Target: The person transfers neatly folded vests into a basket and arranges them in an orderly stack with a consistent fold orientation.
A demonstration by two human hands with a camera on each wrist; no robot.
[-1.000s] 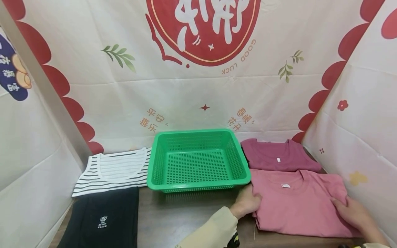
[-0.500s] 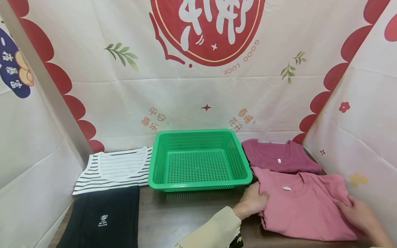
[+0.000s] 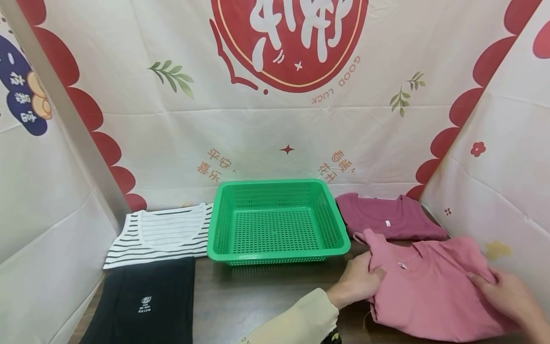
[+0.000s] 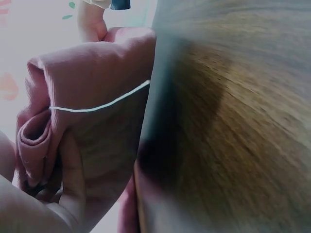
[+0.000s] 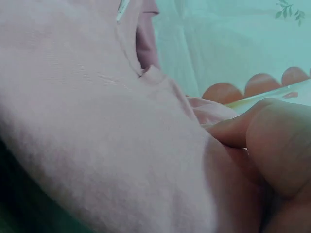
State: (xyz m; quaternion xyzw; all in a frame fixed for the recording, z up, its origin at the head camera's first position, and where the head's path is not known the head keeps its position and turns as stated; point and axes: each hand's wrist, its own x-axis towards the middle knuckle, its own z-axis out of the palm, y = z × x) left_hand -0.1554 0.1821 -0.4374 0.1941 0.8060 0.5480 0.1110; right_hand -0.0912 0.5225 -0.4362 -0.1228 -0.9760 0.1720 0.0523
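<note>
A folded pink T-shirt (image 3: 434,291) is held by its two sides at the right of the table. My left hand (image 3: 358,279) grips its left edge, thumb on top; in the left wrist view the fingers (image 4: 73,174) curl under the folded layers, and a loose white thread (image 4: 99,107) hangs across the cloth. My right hand (image 3: 507,294) pinches the right side, its thumb (image 5: 228,132) lying on the fabric in the right wrist view. The shirt sags between the hands and looks lifted off the wooden table (image 4: 252,121).
A green plastic basket (image 3: 279,256) stands at the middle back. Behind the pink shirt lies a folded mauve shirt (image 3: 374,217). At the left are a striped white shirt (image 3: 167,231) and a black folded garment (image 3: 146,296). Printed cloth walls (image 3: 258,129) enclose the back and sides.
Both hands have shifted the pink shirt slightly right and towards me, raising it. Its left edge has moved away from the basket, and the cloth now bends more between the hands.
</note>
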